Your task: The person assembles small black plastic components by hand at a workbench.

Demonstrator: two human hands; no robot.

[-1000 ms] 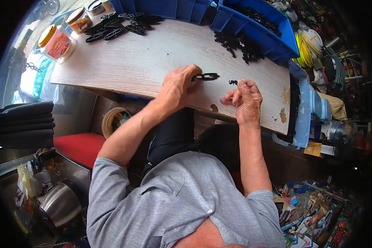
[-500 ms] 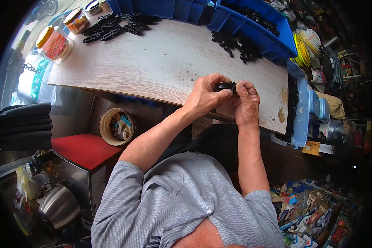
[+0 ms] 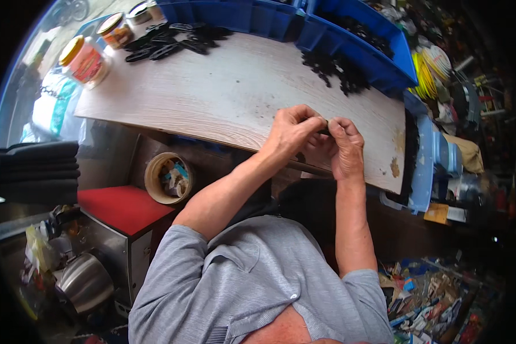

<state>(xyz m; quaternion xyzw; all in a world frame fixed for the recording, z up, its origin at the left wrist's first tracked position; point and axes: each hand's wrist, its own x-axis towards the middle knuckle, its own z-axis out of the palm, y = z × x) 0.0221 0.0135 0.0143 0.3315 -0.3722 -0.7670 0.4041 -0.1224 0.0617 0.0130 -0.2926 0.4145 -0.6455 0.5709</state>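
Above the near edge of the pale wood-grain table (image 3: 178,97), my left hand (image 3: 291,133) and my right hand (image 3: 348,148) meet fingertip to fingertip. Both are closed on a small black part (image 3: 325,129). Fingers cover most of it, so its exact kind cannot be made out. A pile of long black slotted pieces (image 3: 165,42) lies at the far left of the table. Toward the far right, a heap of small black parts (image 3: 345,75) sits against a blue plastic bin (image 3: 355,53) that holds more black pieces.
Jars (image 3: 87,64) with lids stand at the far left corner. Another blue bin (image 3: 229,22) lines the back edge. Below the table, a round bucket (image 3: 167,179) holds scraps beside a red-topped cabinet (image 3: 123,209). Light-blue tubs (image 3: 423,155) adjoin the table's right end.
The black part between my hands now shows less, with my fingers closed more tightly around it. The whole view has shifted slightly, moving the table a little right and down.
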